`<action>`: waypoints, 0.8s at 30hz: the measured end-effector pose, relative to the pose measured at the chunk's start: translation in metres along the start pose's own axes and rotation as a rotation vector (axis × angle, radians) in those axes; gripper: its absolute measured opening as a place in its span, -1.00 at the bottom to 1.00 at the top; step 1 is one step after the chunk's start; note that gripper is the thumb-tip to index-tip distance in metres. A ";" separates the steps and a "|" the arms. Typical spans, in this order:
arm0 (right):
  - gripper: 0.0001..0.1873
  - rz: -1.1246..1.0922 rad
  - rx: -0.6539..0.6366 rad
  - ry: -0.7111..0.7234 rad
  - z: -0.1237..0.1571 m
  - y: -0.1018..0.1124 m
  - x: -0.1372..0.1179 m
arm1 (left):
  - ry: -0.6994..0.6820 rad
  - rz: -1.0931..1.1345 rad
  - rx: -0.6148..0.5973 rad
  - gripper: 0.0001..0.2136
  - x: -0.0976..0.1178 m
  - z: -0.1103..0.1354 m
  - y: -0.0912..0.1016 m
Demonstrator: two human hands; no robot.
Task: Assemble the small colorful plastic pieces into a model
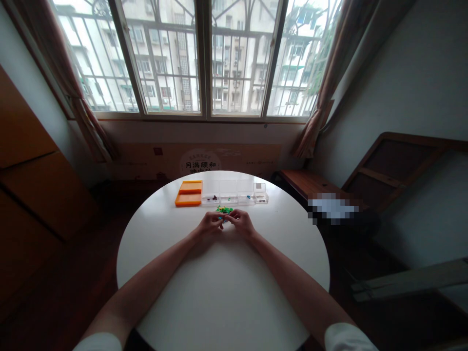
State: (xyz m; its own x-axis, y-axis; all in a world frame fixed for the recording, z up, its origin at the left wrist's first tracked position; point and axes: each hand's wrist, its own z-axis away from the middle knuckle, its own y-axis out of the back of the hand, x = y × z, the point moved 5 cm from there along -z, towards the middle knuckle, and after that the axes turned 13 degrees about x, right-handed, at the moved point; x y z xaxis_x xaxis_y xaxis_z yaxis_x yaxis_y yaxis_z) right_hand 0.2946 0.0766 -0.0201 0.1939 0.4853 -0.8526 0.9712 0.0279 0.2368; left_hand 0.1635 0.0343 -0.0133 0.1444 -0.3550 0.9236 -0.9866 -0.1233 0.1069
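Both my hands meet at the middle of a round white table [223, 292]. My left hand [211, 223] and my right hand [240, 222] have their fingers curled and pinched together over a small blue-green piece [222, 219] held between them. Just beyond the fingertips lies a little heap of green and yellow small parts [224, 209]. Further back stands a row of clear plastic boxes [237, 193] with a few small pieces inside, and an orange tray [189, 193] to their left.
A brown cardboard panel with printed characters [199, 161] leans under the barred window [204, 58]. A wooden cabinet [32, 185] fills the left side. A dark wooden bench and board [383, 170] stand at the right wall.
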 end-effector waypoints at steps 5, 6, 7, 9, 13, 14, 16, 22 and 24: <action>-0.68 0.004 -0.007 -0.010 0.000 -0.001 0.000 | 0.024 0.038 0.005 -0.69 0.004 0.001 0.001; -0.67 0.003 -0.012 -0.009 0.000 -0.001 0.000 | 0.028 0.043 0.002 -0.69 0.004 0.001 0.002; -0.67 0.002 -0.016 -0.007 0.001 -0.001 -0.001 | 0.030 0.045 -0.001 -0.69 0.003 0.001 0.002; -0.65 -0.002 -0.022 -0.006 0.001 -0.001 -0.002 | 0.030 0.036 -0.009 -0.69 0.000 0.000 0.003; -0.64 -0.005 -0.021 0.008 0.001 -0.002 -0.002 | 0.034 0.006 -0.004 -0.67 -0.005 -0.001 0.004; -0.64 -0.006 -0.020 0.013 0.001 -0.002 -0.002 | 0.033 0.006 -0.003 -0.67 -0.005 -0.001 0.004; -0.65 -0.008 -0.014 0.026 0.001 -0.002 -0.002 | 0.028 0.008 -0.007 -0.67 -0.005 -0.002 0.003; -0.70 -0.009 -0.021 0.050 0.001 -0.003 0.001 | 0.018 0.006 0.000 -0.67 -0.007 -0.003 0.003; -0.71 -0.013 -0.022 0.056 0.001 -0.003 0.002 | 0.017 0.000 0.019 -0.66 -0.009 -0.004 0.004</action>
State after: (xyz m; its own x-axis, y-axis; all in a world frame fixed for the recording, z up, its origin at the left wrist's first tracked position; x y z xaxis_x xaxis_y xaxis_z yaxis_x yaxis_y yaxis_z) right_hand 0.2918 0.0767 -0.0226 0.1729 0.5331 -0.8282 0.9701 0.0533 0.2368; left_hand 0.1578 0.0403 -0.0198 0.1428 -0.3394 0.9297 -0.9850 -0.1405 0.1000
